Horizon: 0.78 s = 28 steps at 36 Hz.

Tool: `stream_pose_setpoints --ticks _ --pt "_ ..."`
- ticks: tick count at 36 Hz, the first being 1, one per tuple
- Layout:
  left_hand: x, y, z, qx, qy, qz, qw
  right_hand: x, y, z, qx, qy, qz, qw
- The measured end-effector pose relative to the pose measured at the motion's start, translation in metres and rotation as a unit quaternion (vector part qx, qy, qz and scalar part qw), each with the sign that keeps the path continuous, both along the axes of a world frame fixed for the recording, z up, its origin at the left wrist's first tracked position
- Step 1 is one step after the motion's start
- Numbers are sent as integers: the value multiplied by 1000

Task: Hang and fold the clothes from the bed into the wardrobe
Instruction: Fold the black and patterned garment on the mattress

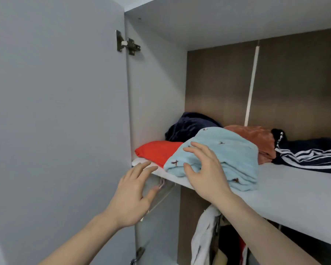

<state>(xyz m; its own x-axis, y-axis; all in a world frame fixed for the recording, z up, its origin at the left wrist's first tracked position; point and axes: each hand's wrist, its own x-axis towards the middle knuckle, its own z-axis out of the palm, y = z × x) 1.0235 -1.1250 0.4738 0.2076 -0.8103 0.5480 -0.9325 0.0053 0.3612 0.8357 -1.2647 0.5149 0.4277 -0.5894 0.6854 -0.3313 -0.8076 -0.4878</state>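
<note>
Head view, wardrobe shelf (287, 190): folded light-blue garment (220, 159) at the front edge, partly over a red one (157, 152); navy, rust and striped pieces behind. Right hand (204, 173) rests on it, fingers spread; left hand (134, 196) open, holding nothing, by the shelf's left end. Clothes hang below. Bed unseen; remainder unknown.

Folded towel (222, 159) on shelf (287, 190); T-shirt (157, 153) left; striped garment (310, 154) right; hanging clothes (204, 238) below.
</note>
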Motion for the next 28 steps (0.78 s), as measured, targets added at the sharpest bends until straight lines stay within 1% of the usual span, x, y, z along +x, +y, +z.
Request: stream_pose_setpoints --ticks 4,7,9,12,15,20,25,28 --pt "19 95 -25 29 20 71 997 47 70 -26 82 46 141 986" --pt "29 176 -48 48 47 138 988 82 127 -49 108 78 230 964" --pt "34 235 -65 55 64 181 980 103 168 -65 131 103 292 942" --pt "33 328 -86 52 95 255 961 132 232 -90 160 136 385 899" --pt "23 417 -103 53 127 343 929 157 299 -110 172 171 459 855" --pt "-9 546 -124 66 170 459 870 183 415 -132 167 223 556 783" --pt "-51 643 -134 61 183 553 810 196 518 -150 154 256 639 709" --pt "-82 686 -137 47 195 602 773 199 570 -158 121 278 681 667"
